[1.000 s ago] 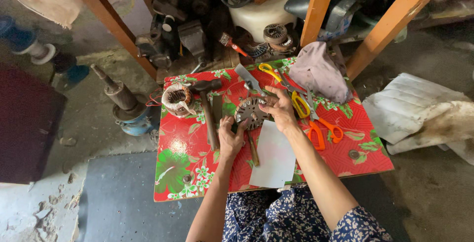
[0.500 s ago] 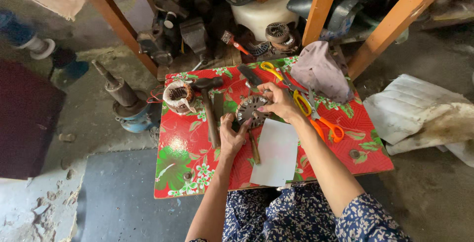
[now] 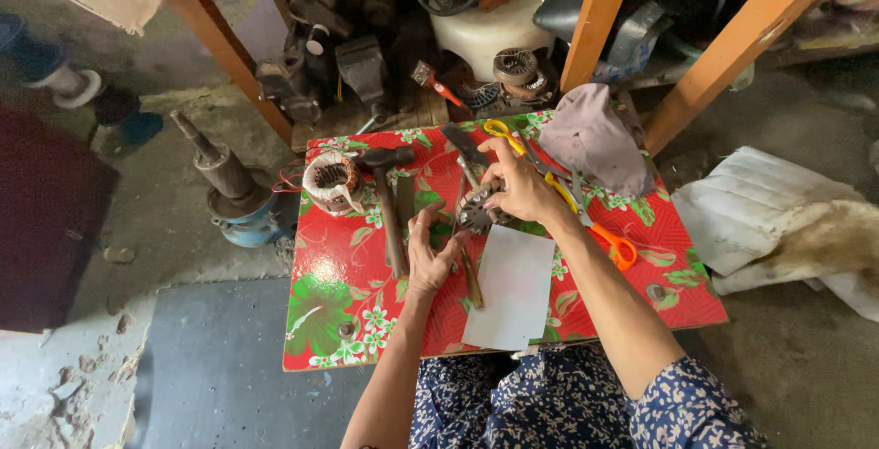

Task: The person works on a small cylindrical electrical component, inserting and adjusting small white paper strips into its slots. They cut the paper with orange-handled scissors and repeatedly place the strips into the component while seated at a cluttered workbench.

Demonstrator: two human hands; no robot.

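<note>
1. I am looking down on a small table (image 3: pixel 348 302) covered in a red flowered cloth, and I am keeping both hands over a round, toothed metal part (image 3: pixel 476 212) lying near the middle of its far half.
2. My left hand (image 3: pixel 430 252) is bracing the part from the near side; its fingers are curling together against the rim, seemingly to stop it sliding.
3. My right hand (image 3: pixel 520 188) is bearing down from the far side, fingers bent and pinching the part's upper edge; I cannot tell whether a thin tool is pinched there too.
4. A hammer (image 3: pixel 388 197) is lying just left of my left hand, handle pointing toward me, within easy reach.
5. A wound copper coil (image 3: pixel 331 182) is sitting at the far left corner, apart from the work.
6. A white sheet (image 3: pixel 511 289) is lying flat just nearer than the part, partly covering a wooden-handled tool (image 3: pixel 471 277).
7. Yellow-handled scissors (image 3: pixel 504 130) and orange-handled scissors (image 3: pixel 612 240) are lying right of my hands, beside a grey cloth (image 3: pixel 595 138).
</note>
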